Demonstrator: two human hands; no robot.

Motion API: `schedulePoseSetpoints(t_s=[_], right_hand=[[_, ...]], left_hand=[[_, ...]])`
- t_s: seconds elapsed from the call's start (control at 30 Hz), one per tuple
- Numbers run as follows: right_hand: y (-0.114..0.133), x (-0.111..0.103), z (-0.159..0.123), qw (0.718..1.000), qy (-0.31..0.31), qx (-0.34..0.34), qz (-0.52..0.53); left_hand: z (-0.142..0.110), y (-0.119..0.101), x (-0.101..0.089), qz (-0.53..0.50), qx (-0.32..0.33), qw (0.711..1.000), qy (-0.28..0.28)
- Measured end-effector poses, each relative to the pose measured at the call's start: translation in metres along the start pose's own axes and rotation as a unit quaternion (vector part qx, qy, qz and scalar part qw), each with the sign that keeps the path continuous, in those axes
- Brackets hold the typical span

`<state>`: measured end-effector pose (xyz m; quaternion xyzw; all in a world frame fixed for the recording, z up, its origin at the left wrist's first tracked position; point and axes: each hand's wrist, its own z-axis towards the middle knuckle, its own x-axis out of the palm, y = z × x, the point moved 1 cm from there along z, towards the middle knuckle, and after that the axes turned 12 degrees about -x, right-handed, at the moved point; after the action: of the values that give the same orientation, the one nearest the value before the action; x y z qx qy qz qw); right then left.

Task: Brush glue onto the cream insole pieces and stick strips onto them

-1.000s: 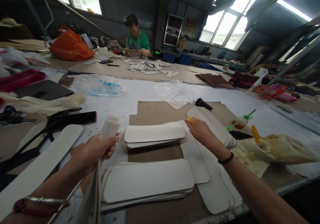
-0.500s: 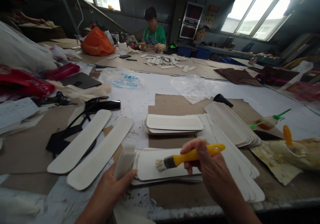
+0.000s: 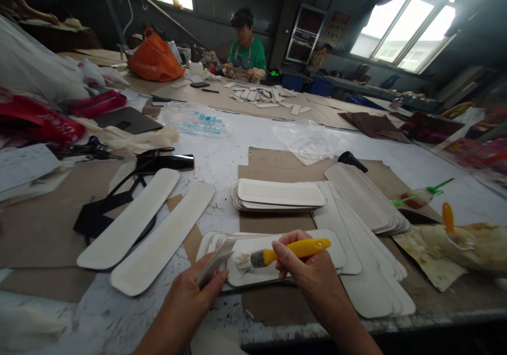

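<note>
My right hand point(image 3: 307, 268) grips the yellow-handled paintbrush point(image 3: 303, 248), its whitish bristles pointing left. They touch, or nearly touch, the pale rounded panel point(image 3: 273, 244) on top of the near stack. My left hand point(image 3: 194, 289) pinches a thin pale strip point(image 3: 218, 260), perhaps several layers, between thumb and fingers. It stands tilted over the left end of that stack. Behind lies another stack of white panels point(image 3: 281, 194). Fanned white panels point(image 3: 368, 270) spread to the right. Two long pale panels, a left one point(image 3: 129, 220) and a right one point(image 3: 162, 239), lie left of my hands.
To the right are a second yellow-handled brush point(image 3: 448, 217) in a stained container point(image 3: 471, 241) and a green-tipped bottle point(image 3: 420, 197). A black strap point(image 3: 95, 217) lies under the left panels. Across the table a person in green point(image 3: 245, 54) handles pieces near a pile point(image 3: 261, 95).
My left hand has moved right and turned the strip steeper over the stack. My right hand has shifted left with the paintbrush, bringing the bristles nearer the panel's left end.
</note>
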<state>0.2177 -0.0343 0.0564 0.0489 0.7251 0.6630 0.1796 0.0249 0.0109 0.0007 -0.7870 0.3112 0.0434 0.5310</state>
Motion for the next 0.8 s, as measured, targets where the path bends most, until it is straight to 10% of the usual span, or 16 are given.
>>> schedulePoseSetpoints(t_s=[0.4, 0.63, 0.8], right_hand=[[0.006, -0.045, -0.011, 0.965, -0.152, -0.029, -0.214], [0.001, -0.030, -0.012, 0.987, -0.118, -0.045, -0.098], [-0.006, -0.067, -0.014, 0.941, -0.161, -0.082, -0.287]], left_hand=[[-0.002, -0.003, 0.000, -0.021, -0.016, 0.999, -0.026], [-0.006, -0.001, 0.008, 0.013, -0.059, 0.993, -0.097], [-0.008, 0.002, 0.009, 0.018, -0.009, 0.992, -0.125]])
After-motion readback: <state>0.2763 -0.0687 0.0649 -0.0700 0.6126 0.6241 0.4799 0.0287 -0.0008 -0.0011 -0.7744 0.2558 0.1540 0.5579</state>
